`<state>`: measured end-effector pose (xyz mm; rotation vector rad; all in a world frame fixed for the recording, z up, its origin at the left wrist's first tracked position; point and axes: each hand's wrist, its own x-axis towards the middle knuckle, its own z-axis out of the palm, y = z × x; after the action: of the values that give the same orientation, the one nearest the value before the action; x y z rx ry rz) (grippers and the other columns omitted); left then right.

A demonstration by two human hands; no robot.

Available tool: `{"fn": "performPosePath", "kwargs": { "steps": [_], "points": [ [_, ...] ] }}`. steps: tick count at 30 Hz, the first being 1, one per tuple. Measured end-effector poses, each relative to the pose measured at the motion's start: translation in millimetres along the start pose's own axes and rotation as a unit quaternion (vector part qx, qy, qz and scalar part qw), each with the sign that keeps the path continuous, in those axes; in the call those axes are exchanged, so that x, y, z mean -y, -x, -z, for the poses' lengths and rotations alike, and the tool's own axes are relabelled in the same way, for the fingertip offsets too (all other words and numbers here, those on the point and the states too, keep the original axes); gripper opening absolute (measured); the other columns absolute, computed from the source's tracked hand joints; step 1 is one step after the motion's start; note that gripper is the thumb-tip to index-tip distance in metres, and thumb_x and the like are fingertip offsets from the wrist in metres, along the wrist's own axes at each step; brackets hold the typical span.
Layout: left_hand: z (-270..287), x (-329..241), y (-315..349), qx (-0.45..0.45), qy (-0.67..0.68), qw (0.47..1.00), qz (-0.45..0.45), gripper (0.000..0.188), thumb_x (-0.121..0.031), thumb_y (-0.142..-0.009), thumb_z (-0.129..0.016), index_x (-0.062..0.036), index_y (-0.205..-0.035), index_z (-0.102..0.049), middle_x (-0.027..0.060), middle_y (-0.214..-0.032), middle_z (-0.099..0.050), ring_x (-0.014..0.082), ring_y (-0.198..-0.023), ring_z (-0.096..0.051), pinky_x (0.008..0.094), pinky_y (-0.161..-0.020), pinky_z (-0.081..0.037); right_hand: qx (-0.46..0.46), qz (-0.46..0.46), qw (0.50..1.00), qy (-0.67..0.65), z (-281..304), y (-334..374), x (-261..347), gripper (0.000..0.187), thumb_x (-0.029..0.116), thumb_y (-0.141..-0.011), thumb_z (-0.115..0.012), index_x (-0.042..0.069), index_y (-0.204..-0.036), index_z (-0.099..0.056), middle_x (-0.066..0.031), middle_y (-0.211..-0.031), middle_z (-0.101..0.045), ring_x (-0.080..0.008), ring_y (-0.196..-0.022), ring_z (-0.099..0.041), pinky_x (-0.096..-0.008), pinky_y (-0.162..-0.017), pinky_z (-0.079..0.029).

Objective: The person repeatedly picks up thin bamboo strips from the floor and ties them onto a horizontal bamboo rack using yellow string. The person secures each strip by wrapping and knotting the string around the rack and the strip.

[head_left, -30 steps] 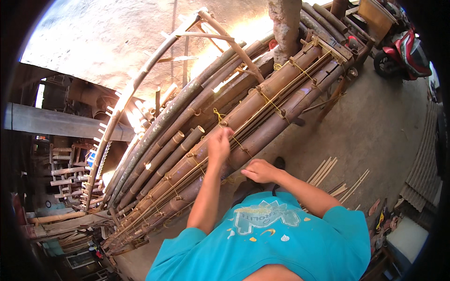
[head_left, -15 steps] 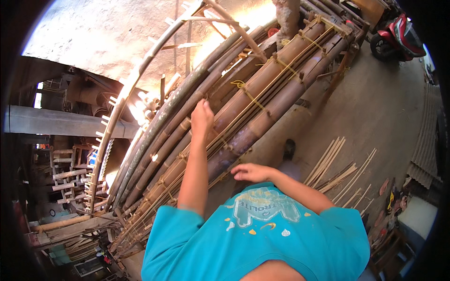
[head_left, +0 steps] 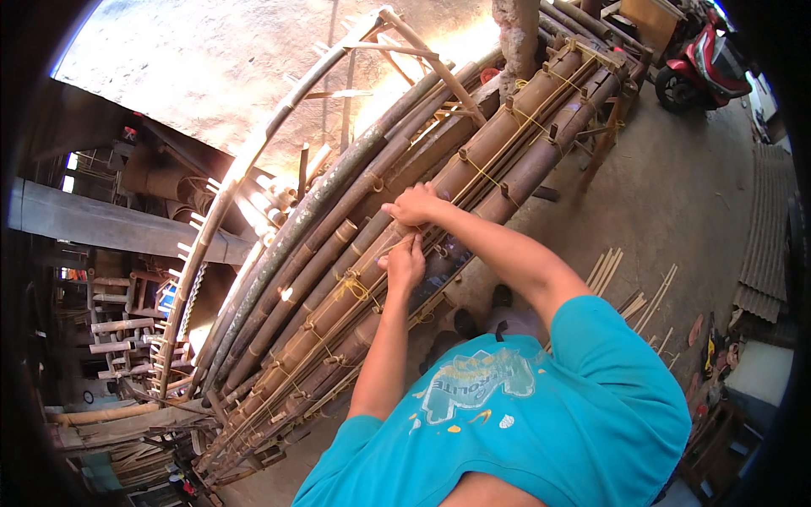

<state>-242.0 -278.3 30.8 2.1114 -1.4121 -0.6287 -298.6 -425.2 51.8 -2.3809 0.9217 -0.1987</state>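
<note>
Two thick brown bamboo poles lie side by side, the upper bamboo pole [head_left: 460, 173] and the lower bamboo pole [head_left: 507, 198], running diagonally past me. Thin bamboo strips are packed between them, and loops of yellow cord [head_left: 530, 118] bind them at intervals. My left hand [head_left: 404, 260] is closed at the upper pole, fingertips pinched together. Just beyond it, my right hand [head_left: 414, 205] reaches across the poles with its fingers curled down on the upper pole. Whatever is in the fingers is hidden or too small to name. A loose tangle of yellow cord [head_left: 351, 286] lies nearer, left of my left hand.
More bamboo poles [head_left: 338, 186] lie beyond the bundle, with a curved, pegged bamboo frame [head_left: 228, 194] past them. A rough post [head_left: 515, 42] rises at the far end. Cut strips [head_left: 655, 304] lie on the floor at right; a red motorbike [head_left: 710, 59] stands farther off.
My right hand has moved from near my body across the poles, beside my left. My left hand has come down and right onto the upper pole. The view has shifted slightly.
</note>
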Motion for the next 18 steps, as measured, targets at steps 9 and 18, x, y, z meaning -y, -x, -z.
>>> {"fn": "performPosePath", "kwargs": {
  "steps": [9,18],
  "points": [
    [8,-16,8,-0.06,-0.048,0.997,-0.018,0.028,-0.032,-0.1,-0.051,-0.0123,-0.101,-0.071,0.0097,-0.092,-0.072,0.0231,-0.086,-0.065,0.0394,-0.093,-0.037,0.02,0.234,0.946,-0.224,-50,186,-28,0.043,0.032,-0.096,-0.051,0.002,-0.067,-0.063,-0.0192,-0.068,-0.063,-0.0386,-0.071,-0.061,-0.0475,-0.072,-0.049],
    [15,52,-131,-0.167,0.025,0.985,-0.032,0.029,-0.026,-0.097,-0.052,-0.0026,-0.096,-0.07,0.0167,-0.09,-0.071,0.031,-0.084,-0.069,0.0411,-0.076,-0.051,-0.011,0.178,0.982,-0.056,-60,192,5,0.025,0.027,-0.081,-0.062,0.006,-0.068,-0.065,-0.0167,-0.068,-0.064,-0.0362,-0.073,-0.061,-0.0458,-0.082,-0.047]
  ]
}}
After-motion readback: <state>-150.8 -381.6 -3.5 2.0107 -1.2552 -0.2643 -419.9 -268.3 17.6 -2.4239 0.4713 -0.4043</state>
